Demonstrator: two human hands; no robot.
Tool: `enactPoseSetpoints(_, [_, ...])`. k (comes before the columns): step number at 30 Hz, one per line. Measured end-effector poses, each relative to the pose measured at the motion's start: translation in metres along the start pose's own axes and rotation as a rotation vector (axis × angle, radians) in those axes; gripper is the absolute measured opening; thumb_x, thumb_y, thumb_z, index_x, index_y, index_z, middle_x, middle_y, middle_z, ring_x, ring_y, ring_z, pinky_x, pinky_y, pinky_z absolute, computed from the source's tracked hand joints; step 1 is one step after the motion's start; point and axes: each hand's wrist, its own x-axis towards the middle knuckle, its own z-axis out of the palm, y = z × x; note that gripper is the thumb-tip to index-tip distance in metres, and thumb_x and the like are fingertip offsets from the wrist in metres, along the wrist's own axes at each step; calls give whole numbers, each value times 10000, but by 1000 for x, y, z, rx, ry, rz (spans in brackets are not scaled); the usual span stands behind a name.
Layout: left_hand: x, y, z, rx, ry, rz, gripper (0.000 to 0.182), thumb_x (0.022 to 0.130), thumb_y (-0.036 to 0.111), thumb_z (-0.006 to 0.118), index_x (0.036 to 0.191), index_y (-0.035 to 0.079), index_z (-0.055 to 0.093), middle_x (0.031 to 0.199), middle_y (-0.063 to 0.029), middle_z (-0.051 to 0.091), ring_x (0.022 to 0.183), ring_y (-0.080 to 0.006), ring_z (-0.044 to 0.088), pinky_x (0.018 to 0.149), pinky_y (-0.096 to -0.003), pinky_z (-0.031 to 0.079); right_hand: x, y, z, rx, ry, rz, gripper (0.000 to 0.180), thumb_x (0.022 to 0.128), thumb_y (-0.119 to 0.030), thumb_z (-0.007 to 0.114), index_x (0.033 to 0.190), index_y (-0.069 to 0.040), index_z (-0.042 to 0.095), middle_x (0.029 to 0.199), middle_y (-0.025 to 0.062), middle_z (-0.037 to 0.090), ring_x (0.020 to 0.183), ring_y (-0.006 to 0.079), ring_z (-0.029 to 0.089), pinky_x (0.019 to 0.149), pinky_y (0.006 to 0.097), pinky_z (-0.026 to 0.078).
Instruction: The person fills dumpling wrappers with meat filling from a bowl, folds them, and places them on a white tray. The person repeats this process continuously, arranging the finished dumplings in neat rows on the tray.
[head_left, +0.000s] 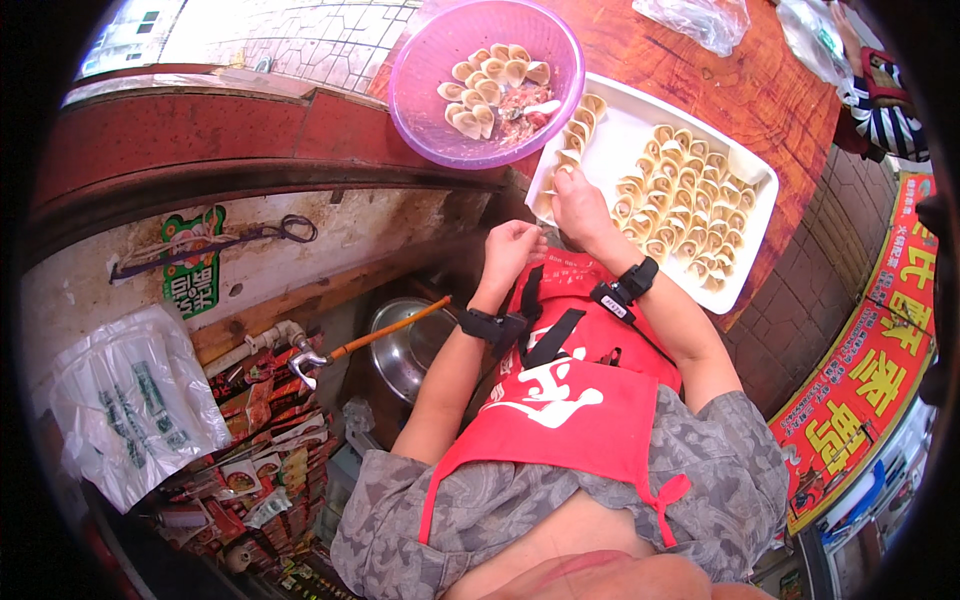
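Note:
My right hand (576, 196) is over the near left corner of a white plastic tray (759, 217), its fingers closed on a folded dumpling (568, 159) at the end of a short row. Beside it, left of the tray, my left hand (516, 244) hovers above the red apron, fingers loosely bent and no object visible in it. Several rows of folded dumplings (675, 195) fill the tray's middle and right. Beyond my hands, a purple plastic colander bowl (412, 97) holds more folded dumplings (487, 71), pinkish minced filling (525, 101) and a white-handled spoon (541, 108).
The tray rests on a reddish wooden table (795, 97), with a clear plastic bag (701, 19) at its far side. A red ledge (225, 135) runs left. Below are a metal basin (397, 337), an orange-handled hook (375, 330) and hanging plastic bags (142, 405). Another person's striped sleeve (892, 112) shows right.

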Motion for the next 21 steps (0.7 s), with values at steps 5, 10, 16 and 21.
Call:
enactPoseSetpoints(5, [1,5,9,201,91,118,184,968,149,655,993,-31,682,843,-93,730,707,-133,701,639,-271,594,0,5,5,-24,-2,-6,207,858,-87,609,1049,-7,591,938,236,648,800,448,670,706,514,567])
enactPoseSetpoints(10, [8,-1,13,525,177,317,182,945,147,670,933,-34,689,755,-74,719,631,-108,674,566,-258,545,-1,5,6,6,-13,25,177,863,-97,632,984,8,557,906,251,654,830,459,664,721,517,554])
enactPoseSetpoints(16, [22,-15,8,571,171,386,189,933,155,677,917,-33,684,739,-74,711,634,-115,681,575,-265,553,0,-2,-8,37,-97,9,189,861,-128,643,970,9,573,890,256,658,852,453,669,735,519,547])
enactPoseSetpoints(21, [23,-5,2,540,142,266,228,941,196,685,928,-32,689,757,-81,720,648,-127,694,589,-269,569,-17,-2,-51,29,-68,-24,153,874,-159,652,945,-28,616,888,202,671,860,407,673,749,492,534])
